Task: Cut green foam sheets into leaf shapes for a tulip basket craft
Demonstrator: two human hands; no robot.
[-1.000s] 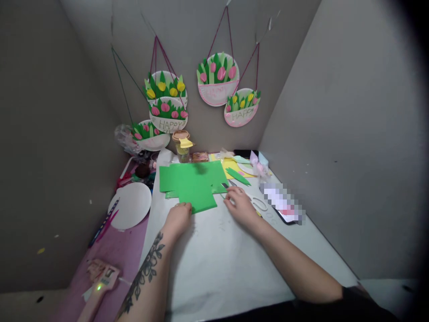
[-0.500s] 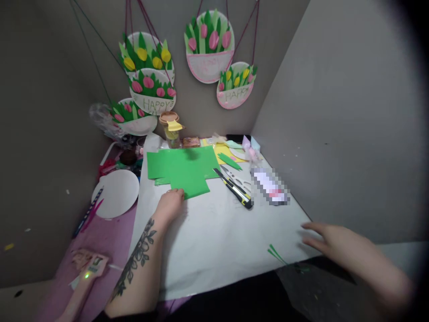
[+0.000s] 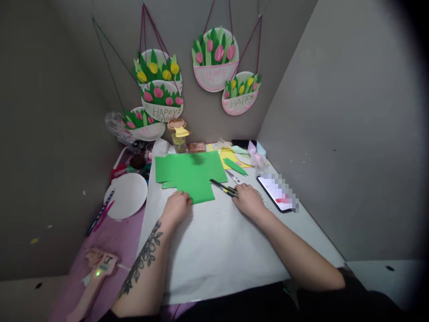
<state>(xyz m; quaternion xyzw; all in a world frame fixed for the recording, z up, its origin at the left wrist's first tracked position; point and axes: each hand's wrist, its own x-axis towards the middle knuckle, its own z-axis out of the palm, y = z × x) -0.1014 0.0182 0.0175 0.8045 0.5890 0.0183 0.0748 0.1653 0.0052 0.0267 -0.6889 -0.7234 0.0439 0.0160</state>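
Green sheets (image 3: 192, 170) lie overlapping on the white table cover. My left hand (image 3: 178, 205), its fingers curled, grips the lower left corner of the front green sheet. To the right, my right hand (image 3: 248, 200) has its fingers closed over the handle end of a black and yellow utility knife (image 3: 219, 185), whose tip points toward the green sheets. Just behind that hand are scissors (image 3: 233, 176), their handles mostly covered. Green paper leaves (image 3: 235, 167) rest beyond them.
A phone (image 3: 276, 194) lies at the right. At the left are a white paper plate (image 3: 126, 197), a striped pencil (image 3: 100, 212) and a pink glue gun (image 3: 100, 268). A lidded cup (image 3: 179, 138) stands behind; flower-decorated plates (image 3: 216, 60) hang on the wall.
My right hand has come from the table's right front edge to the knife and closed on it. My left hand stays at the green sheet. The view has shifted slightly.
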